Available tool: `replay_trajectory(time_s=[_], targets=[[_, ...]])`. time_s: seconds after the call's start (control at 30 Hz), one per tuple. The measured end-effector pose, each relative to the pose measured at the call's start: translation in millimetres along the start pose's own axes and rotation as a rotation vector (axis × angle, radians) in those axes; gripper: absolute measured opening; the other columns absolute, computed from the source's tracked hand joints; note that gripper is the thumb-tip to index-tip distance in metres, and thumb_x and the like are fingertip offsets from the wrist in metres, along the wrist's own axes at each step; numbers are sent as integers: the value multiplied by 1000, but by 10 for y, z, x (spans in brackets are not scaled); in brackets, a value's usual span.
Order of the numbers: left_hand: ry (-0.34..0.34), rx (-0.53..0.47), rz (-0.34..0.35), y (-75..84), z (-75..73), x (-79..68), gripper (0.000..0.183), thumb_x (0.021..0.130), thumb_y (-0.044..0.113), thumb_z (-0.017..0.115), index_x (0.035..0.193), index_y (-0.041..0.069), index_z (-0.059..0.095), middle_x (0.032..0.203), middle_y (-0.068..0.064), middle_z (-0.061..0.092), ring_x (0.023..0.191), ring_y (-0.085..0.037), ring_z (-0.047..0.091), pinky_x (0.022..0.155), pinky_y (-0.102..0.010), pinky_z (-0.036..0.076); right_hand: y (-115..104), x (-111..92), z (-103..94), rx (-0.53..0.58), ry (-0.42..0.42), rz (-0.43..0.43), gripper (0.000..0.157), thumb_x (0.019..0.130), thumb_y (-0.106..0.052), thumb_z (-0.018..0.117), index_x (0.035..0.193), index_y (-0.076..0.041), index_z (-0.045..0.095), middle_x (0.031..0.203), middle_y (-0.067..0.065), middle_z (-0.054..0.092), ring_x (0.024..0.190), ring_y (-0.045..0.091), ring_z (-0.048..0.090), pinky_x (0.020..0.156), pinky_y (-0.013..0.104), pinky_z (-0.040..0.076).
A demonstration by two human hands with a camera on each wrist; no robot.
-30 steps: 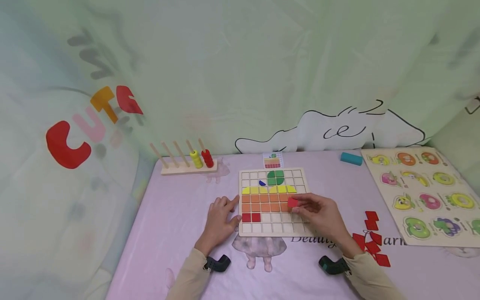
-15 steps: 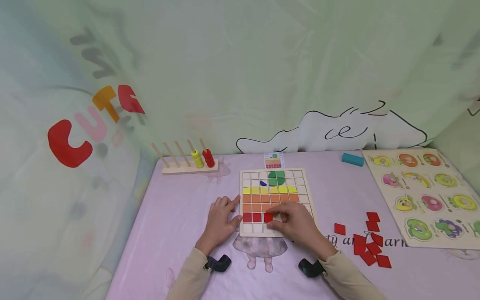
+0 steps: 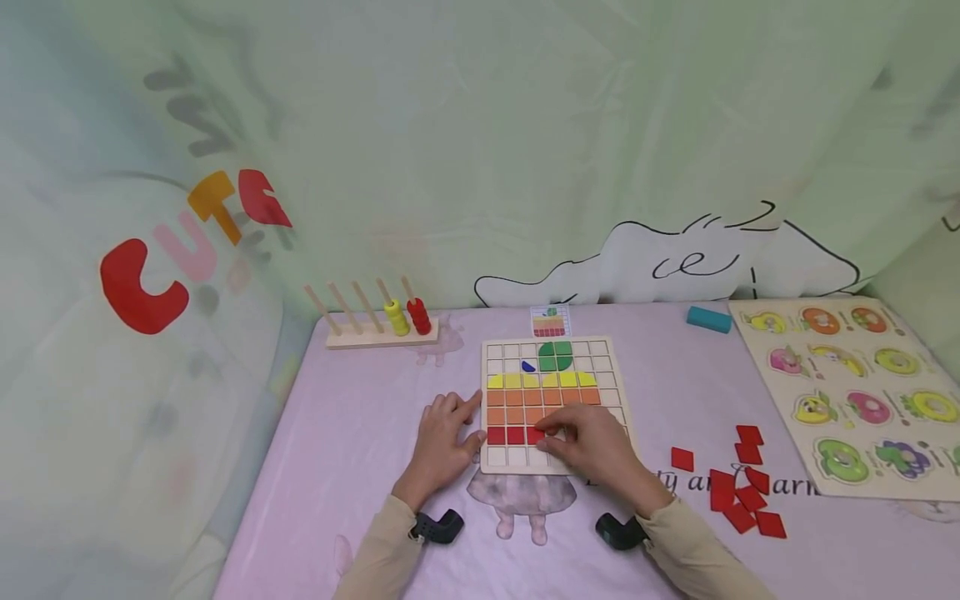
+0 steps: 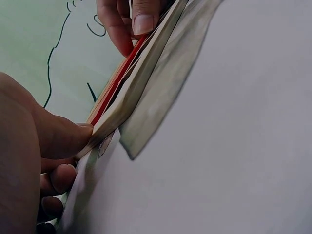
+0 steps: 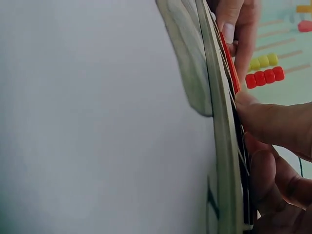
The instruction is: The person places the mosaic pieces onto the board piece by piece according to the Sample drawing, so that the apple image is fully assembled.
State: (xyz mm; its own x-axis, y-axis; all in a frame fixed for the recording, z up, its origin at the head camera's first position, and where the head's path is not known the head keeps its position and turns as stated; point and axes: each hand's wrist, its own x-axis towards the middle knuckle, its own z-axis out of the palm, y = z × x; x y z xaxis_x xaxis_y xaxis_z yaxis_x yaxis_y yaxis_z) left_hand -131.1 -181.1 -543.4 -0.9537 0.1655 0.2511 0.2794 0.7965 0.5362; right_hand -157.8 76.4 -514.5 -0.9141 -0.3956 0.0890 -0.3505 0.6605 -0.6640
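Treat the red tile (image 3: 533, 435), pinched by the right hand (image 3: 592, 439) near-left of centre on the board (image 3: 516, 456), as likely light, stiff and slick, gripping opposite edges, with the left hand (image 3: 441, 442) loosely spread against the board's left edge, though unclear if fully seated.

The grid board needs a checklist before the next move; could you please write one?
1. Left hand touching the grid board: ok, left edge.
2. Grip of the right hand on the third red tile: ok.
3. That tile fully seated: cannot tell, partly covered.
4. Cell right of it vacant: cannot tell, hand covers it.
5. Loose red tiles visible: ok, right of the board.
6. Picture card uncovered: ok, behind the board.
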Motion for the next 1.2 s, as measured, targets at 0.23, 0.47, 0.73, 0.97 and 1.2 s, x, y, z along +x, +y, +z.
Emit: replay_trajectory(time_s=[0.23,0.47,0.73,0.97,1.2], targets=[[12,-4,13,-7,25,12,59,89,17,75,145,3,64,91,0,55,89,-16,43,82,-34,33,-2,0,-32,-14,8,-31,21,82,-15,91,102,-16,85,85,-7,71,64,6,48,59,23,39],[20,-1,20,9,49,9,59,89,17,75,145,2,65,90,-1,55,88,-16,43,82,-34,34,139,-173,-411,-44,63,56,24,85,-20,89,107,-12,83,90,-3,75,71,12,52,61,24,42],[10,-12,-14,1,36,-17,59,89,16,75,146,4,64,89,3,52,90,-14,42,83,-33,33,676,-551,-1049,-215,-28,247,50,79,-36,92,118,-7,78,105,10,71,79,19,53,62,30,41],[40,1,5,-50,40,-32,60,87,16,76,144,4,65,89,4,51,88,-14,42,82,-34,34,920,-679,-1114,-227,-101,277,43,78,-32,94,108,-8,74,96,6,69,80,21,54,64,32,46],[9,-28,-7,-17,26,-20,60,88,17,76,146,5,64,90,3,53,89,-14,41,84,-34,33,868,-709,-1026,-102,36,183,26,90,-19,84,108,-10,67,81,-3,65,68,9,54,60,24,44]])
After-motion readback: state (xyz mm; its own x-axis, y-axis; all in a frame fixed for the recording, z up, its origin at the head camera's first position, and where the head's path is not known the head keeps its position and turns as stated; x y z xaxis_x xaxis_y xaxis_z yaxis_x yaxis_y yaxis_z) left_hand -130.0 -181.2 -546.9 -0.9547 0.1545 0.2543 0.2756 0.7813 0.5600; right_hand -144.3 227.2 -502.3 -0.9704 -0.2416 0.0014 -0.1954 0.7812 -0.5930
